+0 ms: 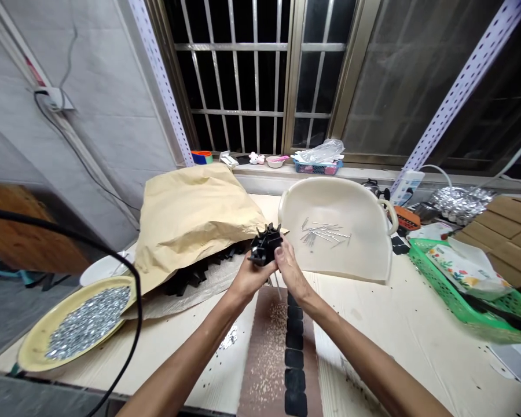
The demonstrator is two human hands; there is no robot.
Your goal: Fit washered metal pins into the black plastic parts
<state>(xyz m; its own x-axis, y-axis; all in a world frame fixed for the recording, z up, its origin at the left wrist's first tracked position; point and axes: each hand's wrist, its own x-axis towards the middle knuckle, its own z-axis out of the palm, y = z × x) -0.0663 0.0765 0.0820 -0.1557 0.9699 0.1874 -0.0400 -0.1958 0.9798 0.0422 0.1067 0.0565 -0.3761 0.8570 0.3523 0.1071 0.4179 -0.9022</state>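
Both hands meet near the middle of the view, over the table. My left hand [249,281] is wrapped round a bundle of black plastic parts [264,246] with prongs on top. Against its right side my right hand [293,269] presses with thumb and fingers. A thin metal rod [279,285] sticks out below the hands; which hand has it I cannot tell. More black plastic parts [191,278] spill from the mouth of a brown paper sack [195,197] to the left. Behind the right hand a cream plastic scoop [342,202] holds several thin metal rods [325,231].
A yellow dish [30,353] of metal washers stands at the left edge. Black square pads [294,359] line a brown board [260,353] strewn with crumbs. At right are a green basket [443,307] and cardboard boxes [499,231]. A black cable [136,324] hangs at front left.
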